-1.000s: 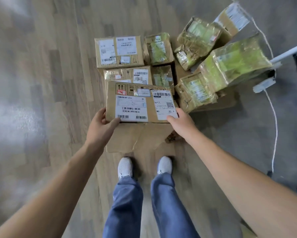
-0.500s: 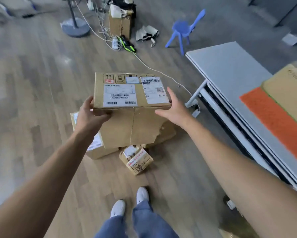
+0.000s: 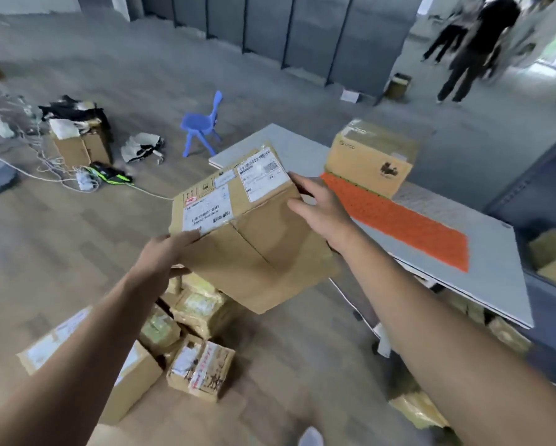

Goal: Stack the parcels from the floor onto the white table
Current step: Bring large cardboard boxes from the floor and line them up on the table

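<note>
I carry a brown cardboard parcel (image 3: 254, 239) with white shipping labels on top, tilted, in the air just left of the white table (image 3: 495, 284). My left hand (image 3: 160, 262) grips its near left corner, thumb on top and fingers underneath. My right hand (image 3: 321, 210) presses flat against its right side with the fingers extended. On the table's far end stands another cardboard box (image 3: 370, 159), resting partly on an orange mat (image 3: 399, 220). Several more parcels lie on the floor below: tape-wrapped ones (image 3: 199, 307), a small printed one (image 3: 202, 368) and a larger labelled box (image 3: 131, 378).
A blue child's chair (image 3: 199, 123) stands beyond the table's far end. Cables and a power strip (image 3: 83, 180) lie at the left by an open box (image 3: 77, 146). More parcels sit under the table (image 3: 508, 333). People (image 3: 470, 49) walk at the back right.
I have lifted the parcel off the floor pile and turned right, so it now hangs tilted beside the table. My view has risen from the floor to the room.
</note>
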`<state>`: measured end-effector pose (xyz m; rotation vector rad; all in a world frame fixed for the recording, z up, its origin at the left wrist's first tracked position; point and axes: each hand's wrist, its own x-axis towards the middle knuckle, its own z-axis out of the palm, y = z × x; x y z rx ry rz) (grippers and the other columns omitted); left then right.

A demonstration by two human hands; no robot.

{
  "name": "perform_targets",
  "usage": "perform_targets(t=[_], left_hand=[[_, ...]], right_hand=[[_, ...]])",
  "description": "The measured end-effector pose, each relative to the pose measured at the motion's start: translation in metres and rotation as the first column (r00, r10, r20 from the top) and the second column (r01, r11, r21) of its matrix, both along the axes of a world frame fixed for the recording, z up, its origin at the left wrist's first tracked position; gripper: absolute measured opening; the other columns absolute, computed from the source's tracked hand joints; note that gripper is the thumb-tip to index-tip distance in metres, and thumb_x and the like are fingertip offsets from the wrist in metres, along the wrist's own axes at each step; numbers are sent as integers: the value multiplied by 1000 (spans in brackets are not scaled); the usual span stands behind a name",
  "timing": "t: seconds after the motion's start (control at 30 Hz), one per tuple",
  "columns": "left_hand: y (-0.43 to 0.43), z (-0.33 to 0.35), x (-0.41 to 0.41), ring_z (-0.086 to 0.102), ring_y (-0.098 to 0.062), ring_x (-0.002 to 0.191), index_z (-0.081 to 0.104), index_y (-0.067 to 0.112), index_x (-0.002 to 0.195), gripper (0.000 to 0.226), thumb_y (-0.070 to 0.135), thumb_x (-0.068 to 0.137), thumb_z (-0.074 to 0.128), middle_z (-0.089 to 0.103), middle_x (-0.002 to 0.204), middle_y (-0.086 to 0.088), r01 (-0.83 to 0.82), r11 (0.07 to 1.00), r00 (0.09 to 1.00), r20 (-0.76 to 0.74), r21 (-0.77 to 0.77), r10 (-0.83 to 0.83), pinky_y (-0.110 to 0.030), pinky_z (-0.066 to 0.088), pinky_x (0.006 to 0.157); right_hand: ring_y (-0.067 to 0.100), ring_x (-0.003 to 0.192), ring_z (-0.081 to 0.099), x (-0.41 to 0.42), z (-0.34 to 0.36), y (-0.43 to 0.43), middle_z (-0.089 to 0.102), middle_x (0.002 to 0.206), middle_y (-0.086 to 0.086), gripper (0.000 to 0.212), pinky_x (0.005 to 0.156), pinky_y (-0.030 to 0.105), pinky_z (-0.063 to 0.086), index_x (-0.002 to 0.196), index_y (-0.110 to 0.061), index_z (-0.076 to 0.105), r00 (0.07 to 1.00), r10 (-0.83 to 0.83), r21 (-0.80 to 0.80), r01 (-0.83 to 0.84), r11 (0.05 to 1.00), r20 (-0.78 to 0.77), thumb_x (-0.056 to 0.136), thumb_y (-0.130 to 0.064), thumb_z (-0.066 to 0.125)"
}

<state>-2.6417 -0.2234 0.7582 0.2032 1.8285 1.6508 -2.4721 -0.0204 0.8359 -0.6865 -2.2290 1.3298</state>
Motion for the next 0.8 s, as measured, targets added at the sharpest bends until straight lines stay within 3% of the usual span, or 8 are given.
perform_targets(t=[0.07,0.17,0.23,0.33,0.43,0.63,0.73,0.8], left_hand=[[31,1,15,63,-22,81,62,8,102,21,22,86,64,63,89,-7,55,998,998,36,4,-55,-44,55,82],[83,4,42,61,-24,78,60,11,88,5,15,87,61,63,84,-8,95,996,992,81,3,-94,-52,50,90],[119,3,61,63,-26,80,63,4,96,15,14,85,65,66,86,-10,111,994,989,103,-7,-110,-53,51,90],[172,0,95,63,-25,96,58,3,124,43,19,85,69,66,108,-10,209,978,973,102,9,-209,-39,52,84],[224,1,132,57,-28,113,53,4,125,43,22,89,67,58,127,-13,276,961,954,130,-15,-272,-43,52,88],[307,5,223,64,-18,97,56,7,120,32,18,91,64,67,112,-4,355,935,925,139,10,-353,-33,53,67],[341,7,262,70,-17,81,61,5,109,24,19,90,65,73,94,-4,375,927,917,136,24,-375,-35,58,70],[363,8,280,68,-20,79,62,1,105,27,21,88,68,71,92,-8,354,935,930,103,0,-352,-36,58,71]], right_hand=[[-2,112,53,25,4,21,53,125,-4,56,94,9,38,137,-28,55,999,-48,26,48,999,19,87,-6,60],[1,115,49,64,8,57,51,130,-2,56,97,7,33,138,-25,53,991,-137,120,136,983,4,86,-6,61],[7,121,49,93,8,83,51,127,-3,54,101,13,33,139,-19,53,983,-181,161,179,971,-5,87,-5,61],[10,120,51,141,10,127,52,123,-6,52,98,14,33,139,-16,52,971,-238,217,236,947,-17,89,-6,61],[13,123,51,187,13,170,55,135,-1,52,101,21,37,140,-19,52,957,-289,242,283,928,-11,90,-8,61],[19,131,46,263,19,247,52,143,4,50,111,32,34,140,-18,52,936,-351,312,336,889,-6,92,-2,55],[21,128,48,295,20,280,54,140,5,50,104,24,34,142,-16,49,912,-408,352,374,858,27,94,0,50],[23,122,52,311,19,300,58,134,6,50,95,22,37,143,-18,47,898,-437,353,393,849,50,96,-1,48]])
